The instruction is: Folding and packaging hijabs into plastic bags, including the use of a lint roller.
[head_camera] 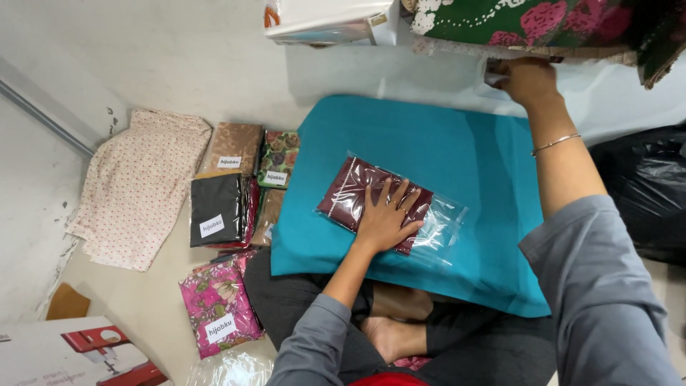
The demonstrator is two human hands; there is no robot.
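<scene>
Left hand: the left hand (386,218) lies flat, palm down, on the clear bag (389,207); fingers (394,194) spread and released, pressing rather than gripping.
Right hand: the right hand (527,80) reaches far forward to the edge of the floral cloth (532,25); its fingers seem closed on something small and pale there, but the pictures do not show for certain what.
Bag: a clear plastic bag with a folded maroon cloth (354,193) inside, resting on the teal cloth (429,193) spread over the person's lap and the floor (179,64).
Done so far: the maroon cloth already sits inside the bag and fills the left part of it. To the left on the floor lie finished packs: a brown pack (232,146), a black pack (216,209), a small floral pack (279,159) and a pink pack (218,306), each with a white label.
Left to do: the bag under the left hand carries no label, and its right end is empty, loose film, apparently not yet folded over or sealed. I judge this pack to be partly done.
Long axis: the bag's long axis runs from upper left to lower right in the view, tilted slightly clockwise from level.
Pointing: the filled end points upper left; the empty film end (444,227) points lower right, toward the right sleeve (593,286).
Nearby: a dotted cream cloth (136,186) on the floor far left, a black sack (643,193) at right.
</scene>
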